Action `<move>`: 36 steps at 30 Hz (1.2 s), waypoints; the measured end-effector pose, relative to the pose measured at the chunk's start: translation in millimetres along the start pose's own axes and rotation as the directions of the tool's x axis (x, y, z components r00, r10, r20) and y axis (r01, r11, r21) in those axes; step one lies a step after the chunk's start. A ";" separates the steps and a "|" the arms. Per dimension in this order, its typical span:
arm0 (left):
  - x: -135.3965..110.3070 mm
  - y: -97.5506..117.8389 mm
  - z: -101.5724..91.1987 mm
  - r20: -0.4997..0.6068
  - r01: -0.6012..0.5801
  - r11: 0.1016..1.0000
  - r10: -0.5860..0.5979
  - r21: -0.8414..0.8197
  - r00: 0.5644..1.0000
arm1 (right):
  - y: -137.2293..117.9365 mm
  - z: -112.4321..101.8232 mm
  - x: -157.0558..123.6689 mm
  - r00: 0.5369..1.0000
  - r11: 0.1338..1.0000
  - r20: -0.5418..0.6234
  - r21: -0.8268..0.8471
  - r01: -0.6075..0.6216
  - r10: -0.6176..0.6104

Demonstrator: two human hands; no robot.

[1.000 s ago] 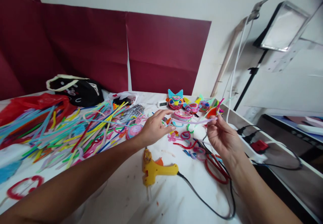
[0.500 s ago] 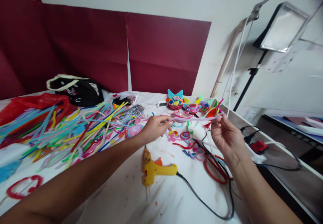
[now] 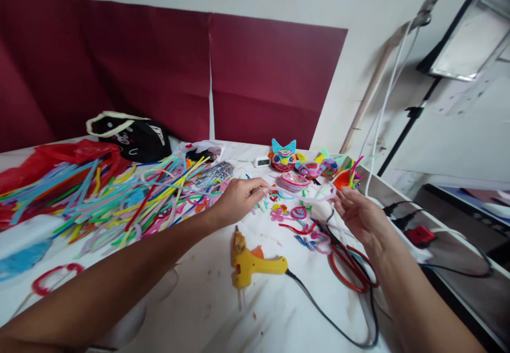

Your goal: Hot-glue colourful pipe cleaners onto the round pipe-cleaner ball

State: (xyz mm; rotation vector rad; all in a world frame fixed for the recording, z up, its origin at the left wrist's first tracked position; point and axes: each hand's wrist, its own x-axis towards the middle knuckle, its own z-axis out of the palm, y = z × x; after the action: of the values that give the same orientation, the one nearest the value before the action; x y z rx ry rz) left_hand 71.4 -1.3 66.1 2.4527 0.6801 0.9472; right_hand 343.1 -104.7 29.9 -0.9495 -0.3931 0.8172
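A pale lilac pipe cleaner [image 3: 305, 195] is stretched between both hands above the white table [image 3: 207, 310]. My left hand [image 3: 239, 200] pinches its left end with closed fingers. My right hand [image 3: 358, 216] pinches the right end, where the stem curves. Below them lie small bent pipe cleaner shapes [image 3: 292, 216], red-handled scissors [image 3: 350, 268] and a yellow glue gun [image 3: 253, 261] with a black cord.
A big heap of coloured pipe cleaners [image 3: 119, 199] covers the table's left. A black bag [image 3: 129, 136] and red plastic bag [image 3: 51, 159] sit behind it. Finished colourful figures [image 3: 283, 157] stand at the back. A power strip [image 3: 414, 236] and lamp stand [image 3: 414, 114] are at right.
My left hand closed on the left end of the lilac pipe cleaner, which my right hand held. Both hands then shifted slightly, the stem sagging between them; the view tilted.
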 end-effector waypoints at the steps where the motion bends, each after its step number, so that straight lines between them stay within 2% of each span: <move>1: -0.8 0.4 -1.2 -0.008 -0.027 0.999 0.027 0.020 1.000 | -0.3 0.3 -0.9 1.000 0.999 0.014 -0.031 0.024 -0.023; 4: -2.7 2.5 -4.2 -0.019 -0.097 0.993 0.099 0.070 0.995 | -0.4 3.2 -6.0 0.990 0.982 0.085 -0.139 0.125 -0.114; 7: -3.5 6.8 -6.7 -0.030 -0.164 0.980 0.168 0.115 0.985 | 1.3 6.4 -11.8 0.956 0.916 0.136 -0.279 0.289 -0.260; 11: -1.7 17.4 -8.5 -0.034 -0.256 0.951 0.265 0.172 0.964 | -0.9 8.9 -22.9 0.845 0.726 0.123 -0.456 0.514 -0.521; 13: 0.0 24.4 -7.7 -0.021 -0.311 0.929 0.321 0.202 0.947 | -4.7 11.2 -33.7 0.783 0.610 0.240 -0.513 0.604 -0.574; 14: 0.9 28.1 -6.7 -0.009 -0.335 0.917 0.345 0.217 0.938 | -6.7 12.9 -40.5 0.750 0.543 0.360 -0.526 0.655 -0.556; 15: 1.8 31.9 -5.4 0.003 -0.355 0.906 0.364 0.232 0.931 | -8.4 14.9 -47.7 0.717 0.499 0.489 -0.516 0.697 -0.496; 16: 2.7 35.6 -4.0 0.018 -0.371 0.895 0.378 0.246 0.926 | -9.7 17.1 -54.8 0.701 0.504 0.583 -0.496 0.707 -0.410; 18: 4.7 42.4 -1.3 0.043 -0.398 0.876 0.403 0.273 0.914 | -11.1 21.3 -66.7 0.706 0.589 0.675 -0.488 0.644 -0.214; 20: 7.5 47.0 0.3 0.043 -0.422 0.859 0.429 0.290 0.902 | -11.2 24.1 -72.4 0.703 0.679 0.708 -0.481 0.555 -0.073; 23: 13.4 47.5 -0.5 0.045 -0.419 0.861 0.425 0.289 0.904 | -10.2 24.3 -68.6 0.729 0.744 0.684 -0.479 0.466 -0.016; 25: 17.7 43.4 -2.7 0.092 -0.409 0.866 0.400 0.286 0.912 | -9.2 22.4 -61.6 0.761 0.775 0.649 -0.479 0.413 -0.004; 27: 21.4 37.1 -5.1 0.162 -0.430 0.853 0.399 0.295 0.903 | -7.9 20.1 -54.7 0.773 0.798 0.634 -0.479 0.365 0.027; 29: 24.1 30.3 -7.4 0.208 -0.455 0.833 0.407 0.315 0.889 | -6.6 18.2 -49.8 0.781 0.802 0.623 -0.493 0.338 0.053; 32: 25.7 21.9 -10.9 0.237 -0.448 0.827 0.386 0.341 0.892 | -5.0 16.6 -46.5 0.794 0.775 0.604 -0.535 0.338 0.071; 36: 25.2 15.0 -17.7 0.269 -0.448 0.806 0.367 0.387 0.891 | -4.7 16.2 -45.5 0.810 0.663 0.585 -0.621 0.419 0.035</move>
State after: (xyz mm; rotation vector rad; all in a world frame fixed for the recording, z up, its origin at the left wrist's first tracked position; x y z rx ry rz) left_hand 79.6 5.1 98.8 3.1367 0.3217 0.7557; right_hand 305.7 -131.9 44.8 -1.3678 -1.4137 0.7143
